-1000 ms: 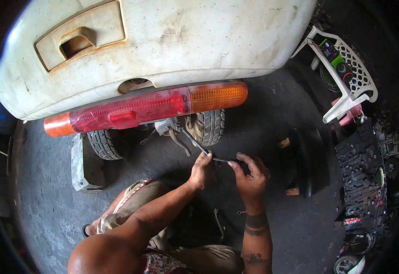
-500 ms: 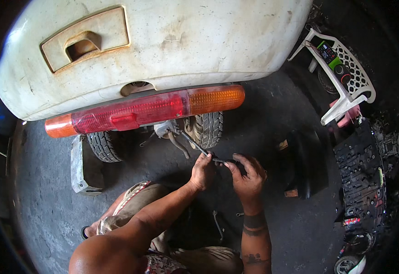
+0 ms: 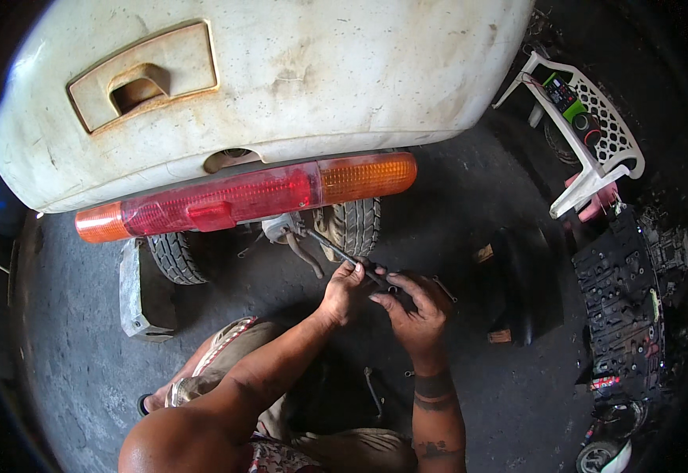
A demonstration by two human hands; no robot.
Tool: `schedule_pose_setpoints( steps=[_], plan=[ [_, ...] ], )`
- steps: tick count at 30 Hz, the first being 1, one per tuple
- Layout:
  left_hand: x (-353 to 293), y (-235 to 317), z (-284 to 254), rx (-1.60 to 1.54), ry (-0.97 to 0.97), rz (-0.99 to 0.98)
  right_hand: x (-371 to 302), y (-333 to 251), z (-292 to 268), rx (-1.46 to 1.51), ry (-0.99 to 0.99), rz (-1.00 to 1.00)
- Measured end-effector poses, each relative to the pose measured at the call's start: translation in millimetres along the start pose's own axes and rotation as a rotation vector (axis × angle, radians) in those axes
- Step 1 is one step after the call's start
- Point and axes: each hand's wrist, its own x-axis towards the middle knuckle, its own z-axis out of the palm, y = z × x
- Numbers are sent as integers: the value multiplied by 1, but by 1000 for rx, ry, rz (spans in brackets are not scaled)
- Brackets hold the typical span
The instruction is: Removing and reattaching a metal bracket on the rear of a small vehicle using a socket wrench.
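My left hand (image 3: 344,292) is closed around a dark metal rod (image 3: 330,246), which slants down from the grey metal housing (image 3: 283,226) under the vehicle. The thumb lies along the rod near its lower, dark end. Close on the right, my right hand (image 3: 418,312) is curled with thumb and fingers pinching. A small ring end, like that of a wrench (image 3: 392,289), shows between them, and the rest of it is mostly hidden by the hand. A thin metal piece (image 3: 446,290) shows past the knuckles; I cannot tell if it belongs to the same tool.
Above the hands hang a dirty white body panel (image 3: 320,87) and a long red-and-orange light bar (image 3: 257,193). Two tyres (image 3: 357,225) stand beneath. Another wrench (image 3: 374,392) lies on the floor. At right are a dark curved panel (image 3: 529,288), a white plastic chair (image 3: 592,169) and an engine block (image 3: 620,292).
My right hand has drawn slightly down and left, its fingers more curled. A ring end now shows between thumb and fingers. My left hand stays on the rod, slightly shifted.
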Motion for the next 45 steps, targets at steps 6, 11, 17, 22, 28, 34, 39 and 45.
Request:
schedule_pose_setpoints(
  steps=[6, 11, 17, 22, 28, 34, 39, 45],
  plan=[
    [-9, 12, -2, -33, -79, -52, -14, -5, 6, 50, -119, -73],
    [-11, 24, -13, 1, -17, -30, -17, -6, 6, 68, -63, -29],
    [-21, 27, -13, 98, 35, -193, -17, -13, 7, 81, -136, -32],
    [-17, 21, -4, 29, -63, -144, -21, -18, 0, 42, -138, 27],
    [-13, 28, -6, 52, -62, -147, -19, -21, 5, 51, -153, 1],
    [-21, 28, -6, 23, -55, -112, -18, -23, 4, 74, -168, -20],
    [-18, 33, 0, 52, -68, -149, -18, -20, 4, 55, -153, -17],
    [-22, 38, 6, 83, 0, -166, -16, -24, 9, 46, -184, -50]
  ],
)
